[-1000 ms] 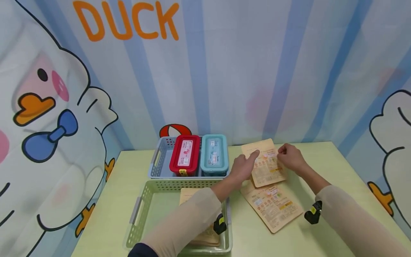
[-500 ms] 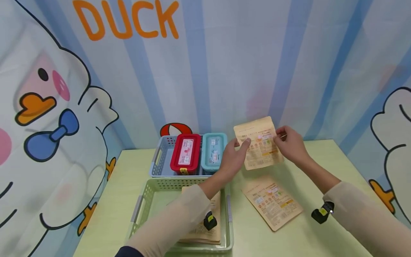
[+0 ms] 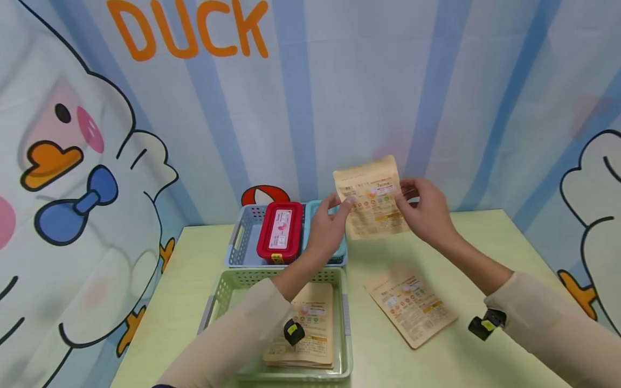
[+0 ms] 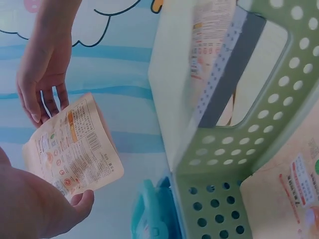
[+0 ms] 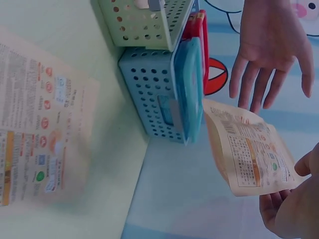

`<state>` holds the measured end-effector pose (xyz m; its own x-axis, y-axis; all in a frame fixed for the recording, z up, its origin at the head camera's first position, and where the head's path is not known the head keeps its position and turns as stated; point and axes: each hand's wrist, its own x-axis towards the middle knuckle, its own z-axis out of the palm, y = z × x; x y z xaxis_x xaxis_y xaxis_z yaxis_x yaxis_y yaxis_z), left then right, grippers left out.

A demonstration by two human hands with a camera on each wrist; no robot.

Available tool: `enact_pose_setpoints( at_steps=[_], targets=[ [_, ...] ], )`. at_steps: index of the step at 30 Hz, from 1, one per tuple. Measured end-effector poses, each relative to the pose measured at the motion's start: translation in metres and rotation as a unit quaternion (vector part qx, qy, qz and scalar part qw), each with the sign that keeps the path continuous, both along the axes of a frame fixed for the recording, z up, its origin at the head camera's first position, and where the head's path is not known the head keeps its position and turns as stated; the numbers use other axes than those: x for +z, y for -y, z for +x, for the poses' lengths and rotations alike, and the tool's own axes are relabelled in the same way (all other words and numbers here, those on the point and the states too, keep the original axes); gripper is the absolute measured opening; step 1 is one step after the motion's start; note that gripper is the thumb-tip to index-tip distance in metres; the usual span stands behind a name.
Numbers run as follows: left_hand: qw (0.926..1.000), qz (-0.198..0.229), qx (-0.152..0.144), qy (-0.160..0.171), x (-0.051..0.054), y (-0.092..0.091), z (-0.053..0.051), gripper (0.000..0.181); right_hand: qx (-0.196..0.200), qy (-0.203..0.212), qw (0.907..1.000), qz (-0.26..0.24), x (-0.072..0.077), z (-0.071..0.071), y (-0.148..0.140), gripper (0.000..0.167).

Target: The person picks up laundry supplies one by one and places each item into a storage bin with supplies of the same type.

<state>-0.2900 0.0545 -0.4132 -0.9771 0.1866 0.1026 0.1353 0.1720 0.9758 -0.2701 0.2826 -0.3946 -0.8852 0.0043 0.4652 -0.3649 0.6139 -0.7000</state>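
Observation:
A kraft-coloured flat pouch (image 3: 373, 202) with printing on it is held up above the table's back half, slightly tilted. My right hand (image 3: 429, 213) pinches its right edge, thumb in front and fingers behind. At its left edge is my left hand (image 3: 326, 229); in the right wrist view the left hand's fingers (image 5: 256, 87) are straight and reach the pouch's edge, with the thumb standing apart from it. A second similar pouch (image 3: 412, 312) lies flat on the table. More pouches (image 3: 317, 328) lie stacked inside the green basket (image 3: 271, 276), partly behind my left sleeve.
Behind the green basket stands a blue basket (image 3: 246, 231). It holds a red lidded box (image 3: 280, 231) and a teal lidded box (image 5: 189, 89), which my left hand partly hides in the head view. A printed duck curtain (image 3: 359, 97) hangs along the table's back edge.
The held pouch has risen from just above the pouch on the table and moved left, both hands travelling with it. My left hand now covers part of the teal box.

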Motion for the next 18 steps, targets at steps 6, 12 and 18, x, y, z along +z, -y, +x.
enact_pose_setpoints(
  at_steps=[6, 12, 18],
  targets=[
    [0.9996, 0.014, 0.008, -0.022, 0.01, 0.012, -0.001, 0.075, 0.011, -0.04, 0.9991, -0.008, 0.011, 0.001, 0.015, 0.036],
    [0.9972, -0.001, -0.007, -0.074, 0.017, 0.025, 0.005, 0.077, 0.021, -0.069, 0.9972, -0.017, 0.016, 0.001, 0.025, 0.034],
    [0.9924, -0.003, -0.006, -0.123, 0.027, 0.036, 0.012, 0.075, 0.03, -0.079, 0.996, -0.03, 0.023, 0.006, 0.032, 0.036]
  ],
)
